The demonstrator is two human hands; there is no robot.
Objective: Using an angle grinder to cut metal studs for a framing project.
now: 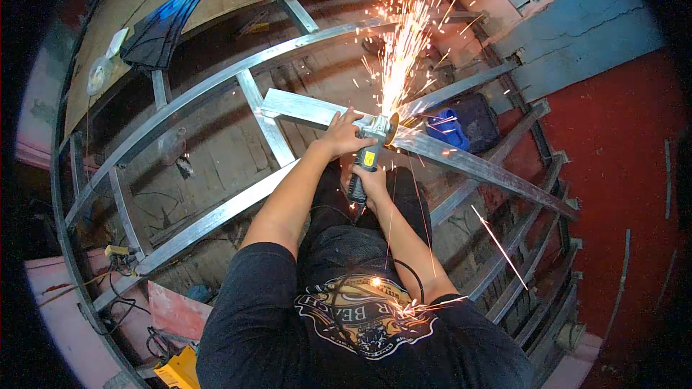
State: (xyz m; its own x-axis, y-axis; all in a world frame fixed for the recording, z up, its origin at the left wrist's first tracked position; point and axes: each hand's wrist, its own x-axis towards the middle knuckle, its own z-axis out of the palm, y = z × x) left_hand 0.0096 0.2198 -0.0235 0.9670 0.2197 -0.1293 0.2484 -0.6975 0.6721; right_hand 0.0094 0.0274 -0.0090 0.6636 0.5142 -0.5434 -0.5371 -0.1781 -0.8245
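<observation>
An angle grinder [366, 158] with a yellow label is held at the centre, its disc [391, 130] against a long square steel tube [466, 163] that lies diagonally across the frame. Bright sparks [397, 54] fan upward from the cut and scatter downward too. My left hand [342, 135] grips the front of the grinder, its fingertips beside or on the tube. My right hand [370, 181] is closed round the grinder's body lower down, over my dark-trousered legs. A black cord runs from that area across my dark T-shirt.
Curved metal framing [184, 101] surrounds me over worn floorboards. A plywood board [216, 0] with a dark item [148, 43] lies at upper left. A blue object [447, 130] sits by a dark case [476, 115]. Cables and a yellow machine [174, 369] are at lower left; a red wall or surface [616, 151] at right.
</observation>
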